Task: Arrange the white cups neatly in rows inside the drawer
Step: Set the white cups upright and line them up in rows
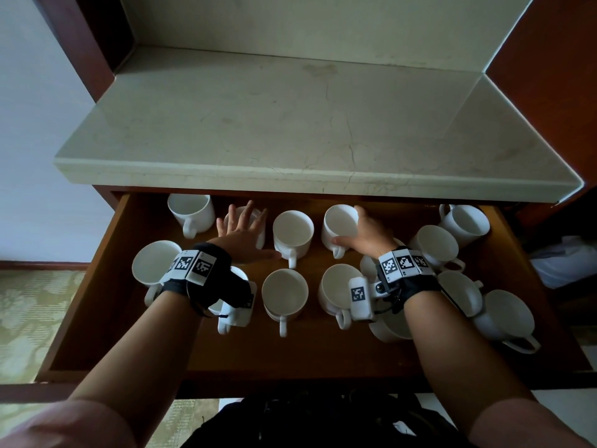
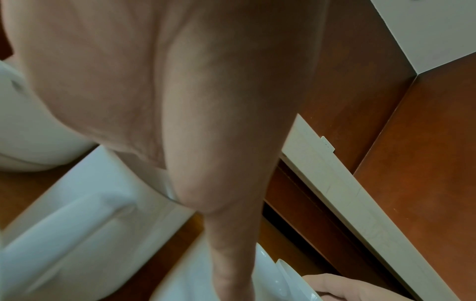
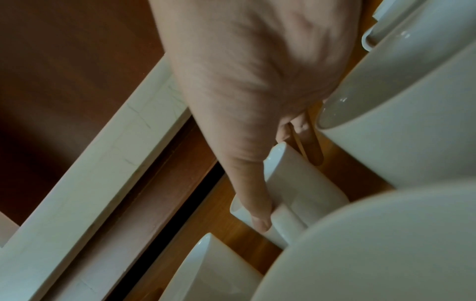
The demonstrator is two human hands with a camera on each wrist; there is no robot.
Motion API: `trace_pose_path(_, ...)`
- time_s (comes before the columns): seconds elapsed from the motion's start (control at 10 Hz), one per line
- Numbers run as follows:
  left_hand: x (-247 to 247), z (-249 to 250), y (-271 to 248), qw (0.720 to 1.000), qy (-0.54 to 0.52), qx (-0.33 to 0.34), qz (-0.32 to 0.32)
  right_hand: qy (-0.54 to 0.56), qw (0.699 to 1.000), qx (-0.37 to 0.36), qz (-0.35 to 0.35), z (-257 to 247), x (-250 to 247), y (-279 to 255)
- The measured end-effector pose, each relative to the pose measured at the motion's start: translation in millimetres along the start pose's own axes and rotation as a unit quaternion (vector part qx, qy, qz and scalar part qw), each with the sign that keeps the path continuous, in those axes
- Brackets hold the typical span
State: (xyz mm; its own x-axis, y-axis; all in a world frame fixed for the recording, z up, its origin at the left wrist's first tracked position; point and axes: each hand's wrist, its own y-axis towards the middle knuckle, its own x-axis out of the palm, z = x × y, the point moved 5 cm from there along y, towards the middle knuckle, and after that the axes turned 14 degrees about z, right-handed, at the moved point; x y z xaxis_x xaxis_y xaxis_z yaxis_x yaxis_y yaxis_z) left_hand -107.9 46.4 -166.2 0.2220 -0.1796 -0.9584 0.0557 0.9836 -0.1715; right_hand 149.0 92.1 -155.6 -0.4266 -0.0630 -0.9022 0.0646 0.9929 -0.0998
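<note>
Several white cups stand in the open wooden drawer, in two rough rows. My left hand hovers with fingers spread over a back-row cup; whether it touches the cup I cannot tell. In the left wrist view my left hand fills the frame above a cup with its handle. My right hand grips another back-row cup, thumb on the near side, fingers over the far rim. In the right wrist view my thumb lies on that cup, which looks tilted.
A pale marble countertop overhangs the back of the drawer. At the drawer's right end several cups crowd together out of line. A white bundle lies outside on the right, and a dark bag sits below the drawer front.
</note>
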Motion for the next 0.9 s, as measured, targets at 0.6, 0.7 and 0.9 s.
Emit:
trace_pose_path(0.6, -0.5, 0.4, -0.3, 1.000, 0.001, -0.001, -0.003, 0.036, 0.999, -0.027, -0.025, 4.1, -0.6, 2.0)
trace_pose_path(0.7, -0.7, 0.5, -0.8, 1.000, -0.001, 0.000, -0.007, 0.033, 0.999, -0.031, -0.026, 4.1, -1.3, 2.2)
trace_pose_path(0.9, -1.1, 1.3, -1.2, 1.000, -0.006, -0.001, -0.008, 0.045, 0.998, -0.030, -0.025, 2.9, -2.5, 2.3)
